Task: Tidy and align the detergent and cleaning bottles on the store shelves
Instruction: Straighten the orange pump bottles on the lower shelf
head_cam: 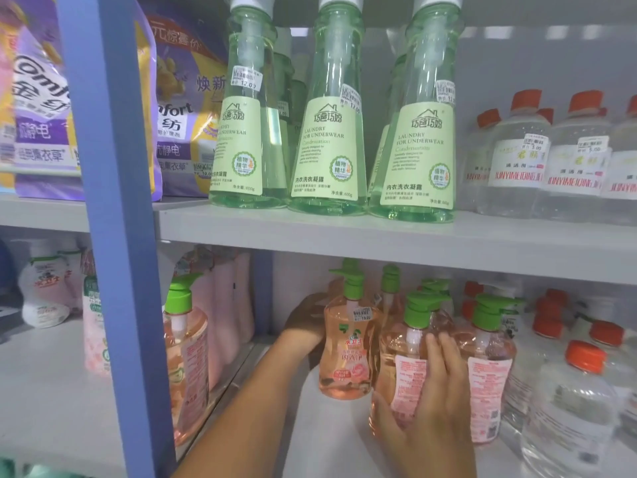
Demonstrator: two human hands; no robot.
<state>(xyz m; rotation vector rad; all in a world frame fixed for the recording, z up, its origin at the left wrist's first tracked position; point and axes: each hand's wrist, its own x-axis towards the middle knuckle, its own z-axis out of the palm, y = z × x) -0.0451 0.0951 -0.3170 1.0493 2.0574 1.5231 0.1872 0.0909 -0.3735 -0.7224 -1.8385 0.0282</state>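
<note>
Pink pump bottle (401,367), front of the lower shelf (331,439), stands upright, long axis vertical, but its back label faces outward and its green pump spout points right. The right hand (437,401) grasps it, thumb low on its left side, fingers curled over its face. Just left of it and further back, a second pink bottle (346,353) shows its front label; the left hand (305,322) reaches behind that one, grip hidden, cannot tell. Judged step: facing up the pink row. Next move likely calls for turning the held bottle about its vertical axis until the front label faces out, then setting it level with its neighbour
</note>
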